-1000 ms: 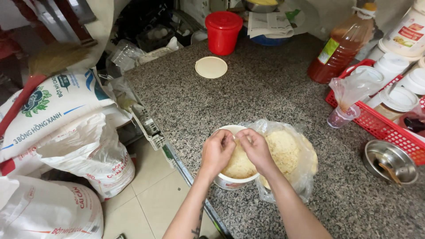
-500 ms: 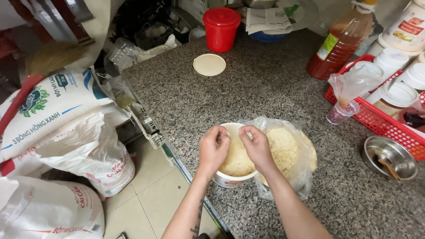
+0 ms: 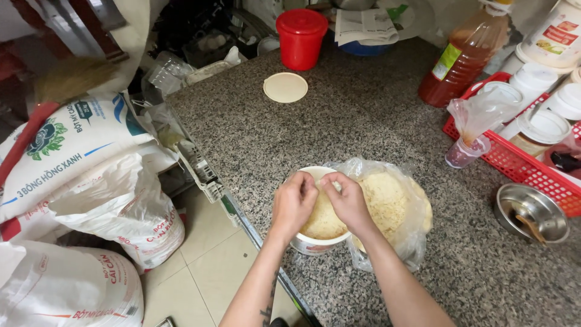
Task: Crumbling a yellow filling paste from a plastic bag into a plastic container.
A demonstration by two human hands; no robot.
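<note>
Head view: the left hand (image 3: 293,203) and right hand (image 3: 346,200) meet over the white tub (image 3: 315,242) at 6 o'clock on the granite table (image 3: 363,115). Each grip is clenched, pinching the pale crumbly mass (image 3: 324,221) in the tub. A clear bag (image 3: 393,206) of the same stuff touches the tub at 3 o'clock.

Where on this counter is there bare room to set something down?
The granite counter is bare in its middle, bordered by the round disc, the amber bottle and the white bowl under both hands. Another patch lies near the front right, below the steel bowl. The right side, around the red basket, is crowded.
</note>
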